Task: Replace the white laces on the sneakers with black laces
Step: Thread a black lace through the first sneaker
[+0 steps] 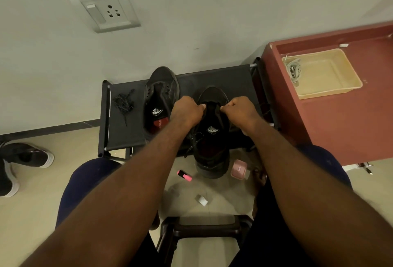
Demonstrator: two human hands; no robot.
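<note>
- Your left hand (187, 110) and right hand (240, 111): fingers curled, pinching the black mesh sneaker (212, 139) at its tongue, on the black fabric rack (121, 134).
- Loose black lace bundle (124, 102) lies left, beside second black sneaker (161, 92).

On the rack (234, 79), left to right: lace (124, 102), one sneaker (161, 88), other sneaker (210, 145) (tray (327, 75) on cabinet (340, 128), right).

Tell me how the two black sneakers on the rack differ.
The left sneaker lies untouched; the right sneaker is gripped near its tongue by the left hand and right hand. The left sneaker's heel rests on the rack; the right sneaker's heel juts past its front edge. Both are black with the same insole logo.
</note>
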